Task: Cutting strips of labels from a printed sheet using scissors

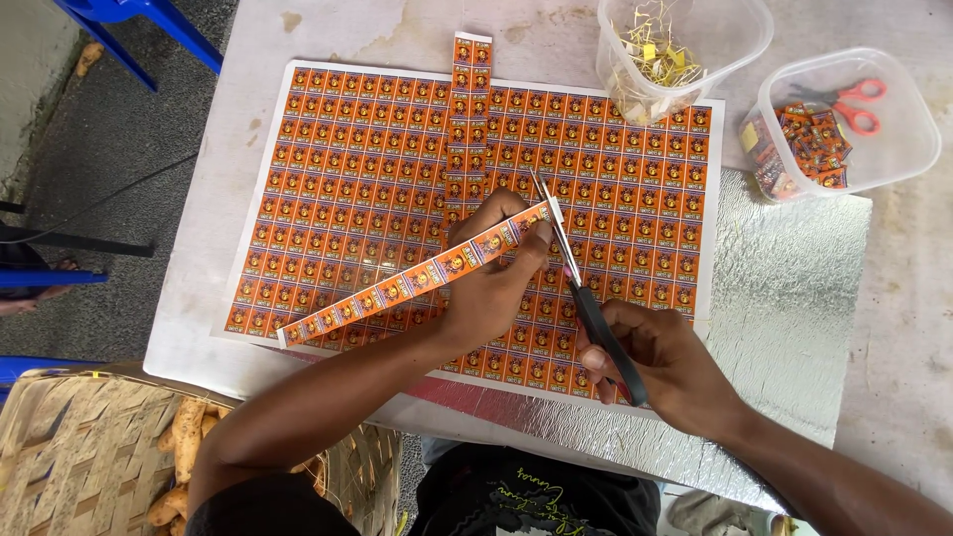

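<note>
My left hand (493, 273) pinches a long strip of orange printed labels (397, 288) near its upper end; the strip slants down to the left above the sheet. My right hand (663, 359) grips black-handled scissors (576, 278), whose blades point up and touch the strip's tip beside my left fingers. Under both hands lies a large sheet of the same orange labels (347, 169) on a white table. A narrower cut strip (469, 109) lies upright across the sheet's upper middle.
A clear tub of paper trimmings (675, 50) stands at the top. Another clear tub (893, 129) at top right holds cut labels and red-handled scissors. Silver foil sheet (784, 298) lies at right. A woven basket with roots (89, 447) sits at lower left; blue chair legs (139, 20) at upper left.
</note>
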